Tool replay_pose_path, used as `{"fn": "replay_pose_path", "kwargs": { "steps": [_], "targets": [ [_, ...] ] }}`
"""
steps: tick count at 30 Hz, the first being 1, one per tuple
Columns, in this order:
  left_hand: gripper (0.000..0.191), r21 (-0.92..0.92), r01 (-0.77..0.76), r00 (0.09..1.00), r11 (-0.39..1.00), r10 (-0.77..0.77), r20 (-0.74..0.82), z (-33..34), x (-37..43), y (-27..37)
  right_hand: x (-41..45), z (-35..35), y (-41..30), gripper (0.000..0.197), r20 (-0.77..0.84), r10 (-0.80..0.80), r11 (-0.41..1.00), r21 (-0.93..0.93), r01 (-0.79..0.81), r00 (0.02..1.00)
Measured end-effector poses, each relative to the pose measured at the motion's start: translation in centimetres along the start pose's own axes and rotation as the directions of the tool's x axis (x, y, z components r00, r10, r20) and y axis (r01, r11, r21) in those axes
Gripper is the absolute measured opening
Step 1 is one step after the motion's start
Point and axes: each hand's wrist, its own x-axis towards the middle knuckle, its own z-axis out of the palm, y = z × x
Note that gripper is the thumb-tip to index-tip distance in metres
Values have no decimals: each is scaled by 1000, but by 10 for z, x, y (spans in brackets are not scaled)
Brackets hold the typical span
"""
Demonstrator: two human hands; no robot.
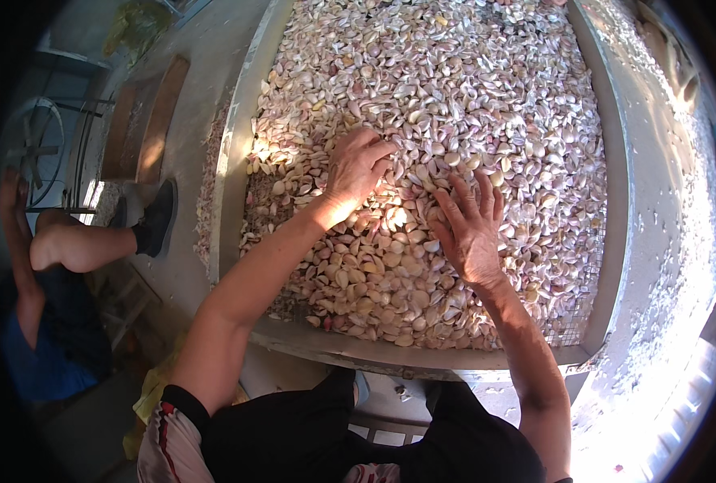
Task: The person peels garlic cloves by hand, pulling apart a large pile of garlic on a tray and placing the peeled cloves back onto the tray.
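Note:
A wide layer of garlic cloves (454, 96), many with pinkish papery skins, covers a wire-mesh tray (593, 256) with raised side walls. Over the middle of the cloves, my left hand (359, 166) has its fingers bent down among them; whether a clove is pinched there is hidden. My right hand (471, 232) rests on the layer to the right, palm down and fingers apart, with nothing seen in it. Between both hands lies a sunlit patch of cloves (397, 217). Larger, plumper cloves (388, 281) are heaped nearer to me.
At the left a person (80, 244) sits beside a fan (32, 151). A wooden bench (146, 127) stands on the concrete floor, near a yellowish plastic bag (134, 30). Loose skins lie along the tray's left outer side. Fingertips of someone else show at the top edge.

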Motion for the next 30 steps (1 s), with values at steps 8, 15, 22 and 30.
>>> {"fn": "replay_pose_path", "kwargs": {
  "steps": [8,15,22,30],
  "targets": [
    [30,-238,35,993,971,-60,-101,-1,-26,24,15,-1,-33,27,92,179,788,582,-198,980],
    [36,-180,121,992,976,-125,-11,2,-15,7,-14,18,-47,16,189,15,810,573,-123,982],
    [23,-437,205,979,876,-191,75,-4,-16,2,-12,12,-49,21,280,151,639,704,-310,948],
    [23,-823,542,835,170,-218,505,-40,-48,64,-5,9,-54,30,353,337,25,923,-384,873]
  ]
}}
